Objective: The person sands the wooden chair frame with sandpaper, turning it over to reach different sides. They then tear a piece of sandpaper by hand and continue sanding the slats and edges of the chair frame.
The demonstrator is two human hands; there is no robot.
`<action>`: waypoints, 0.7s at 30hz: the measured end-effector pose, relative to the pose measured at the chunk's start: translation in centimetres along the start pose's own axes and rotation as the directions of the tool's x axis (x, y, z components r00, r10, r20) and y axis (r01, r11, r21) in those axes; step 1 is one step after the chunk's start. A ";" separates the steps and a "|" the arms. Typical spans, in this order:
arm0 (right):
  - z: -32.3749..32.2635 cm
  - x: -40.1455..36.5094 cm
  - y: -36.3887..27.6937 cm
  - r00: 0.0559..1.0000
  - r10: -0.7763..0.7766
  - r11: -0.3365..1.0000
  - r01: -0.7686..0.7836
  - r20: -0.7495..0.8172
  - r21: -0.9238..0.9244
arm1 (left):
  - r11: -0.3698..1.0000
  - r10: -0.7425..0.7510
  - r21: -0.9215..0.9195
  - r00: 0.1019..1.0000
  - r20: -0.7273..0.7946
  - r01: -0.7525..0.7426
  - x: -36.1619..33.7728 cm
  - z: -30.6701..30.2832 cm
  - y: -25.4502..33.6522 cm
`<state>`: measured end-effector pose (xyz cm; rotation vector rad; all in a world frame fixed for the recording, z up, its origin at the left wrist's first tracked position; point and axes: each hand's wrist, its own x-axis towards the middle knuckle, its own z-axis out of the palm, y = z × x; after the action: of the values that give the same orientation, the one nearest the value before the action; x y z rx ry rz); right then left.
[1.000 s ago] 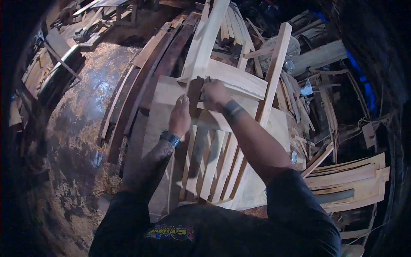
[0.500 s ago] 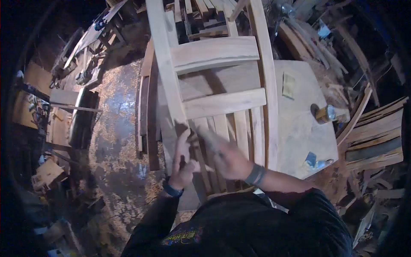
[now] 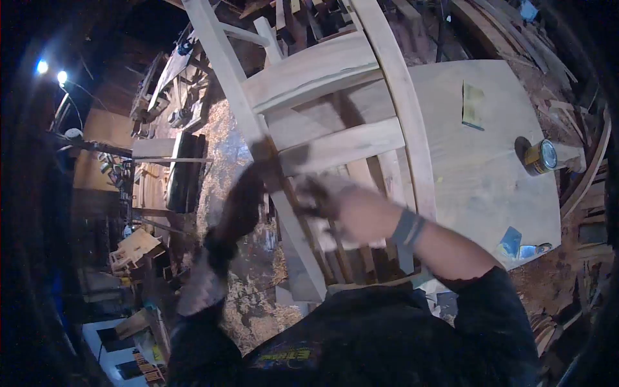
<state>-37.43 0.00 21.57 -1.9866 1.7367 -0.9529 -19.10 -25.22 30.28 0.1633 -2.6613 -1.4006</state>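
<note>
A pale wooden chair frame point(image 3: 335, 145) lies before me, with two curved crosspieces between its long posts and several slats below. My left hand point(image 3: 242, 200), dark in shadow, is at the outer side of the left post point(image 3: 222, 61); its fingers are too dark to make out. Over the slats, just below the lower crosspiece point(image 3: 342, 145), is my right hand point(image 3: 361, 209), with a grey band on its wrist. Motion smears its fingers, and whether they hold anything is hidden.
Under the frame is a pale board point(image 3: 483, 187) bearing a folded yellowish sheet point(image 3: 472, 105), a tin point(image 3: 540, 157) and a small blue piece point(image 3: 510, 242). Wood shavings point(image 3: 258, 309) cover the floor at left. Stacked timber point(image 3: 503, 45) lies at the far right.
My view has turned, so the frame now slants left. My left hand, earlier stretched out over the frame, has moved left to the outside of the post. My right hand stays over the slats.
</note>
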 end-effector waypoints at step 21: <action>-6.0 -2.2 7.9 0.787 0.095 0.713 -0.481 -0.609 -0.510 | 0.058 -0.295 0.922 0.876 0.383 -0.383 16.9 -5.2 -4.7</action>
<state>-47.43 1.62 20.24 -1.7416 2.9630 -0.9339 -34.74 -34.67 30.41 -0.2232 -3.3853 0.9945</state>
